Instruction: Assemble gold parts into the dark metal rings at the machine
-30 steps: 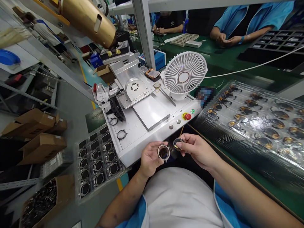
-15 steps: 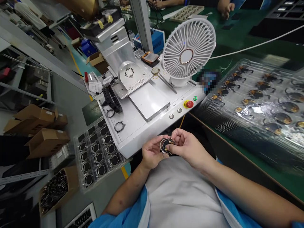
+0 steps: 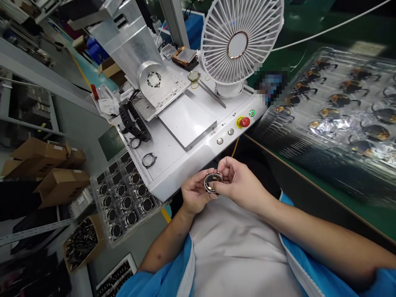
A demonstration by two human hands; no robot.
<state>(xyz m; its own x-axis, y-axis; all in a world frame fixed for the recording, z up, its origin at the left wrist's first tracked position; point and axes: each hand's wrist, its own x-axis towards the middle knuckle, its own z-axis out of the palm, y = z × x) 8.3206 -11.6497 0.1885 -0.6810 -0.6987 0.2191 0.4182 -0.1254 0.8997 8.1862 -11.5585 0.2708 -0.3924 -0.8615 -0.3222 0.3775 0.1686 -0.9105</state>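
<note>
In front of my chest I hold a round watch case [image 3: 213, 182] with a bright metal rim and a dark inside with a little gold-coloured part. My left hand [image 3: 195, 192] is closed around its left side, fingers behind and thumb at the lower edge. From the right, my right hand [image 3: 236, 181] grips the rim, its thumb lying over the face and the other fingers curled at the upper right edge. The fingertips hide part of the case. Just beyond my hands is the front edge of a white bench machine [image 3: 167, 183].
On the machine stand a white fan [image 3: 238, 45], a metal fixture [image 3: 151, 80], tweezers [image 3: 213, 94] and a loose ring [image 3: 149, 160]. A red stop button [image 3: 244, 121] sits on its front. Trays of watch parts lie left [image 3: 123, 237] and right [image 3: 312, 62].
The view has shifted, so the machine and fan appear higher and further left. My right thumb has moved slightly across the watch case, and both hands still hold it.
</note>
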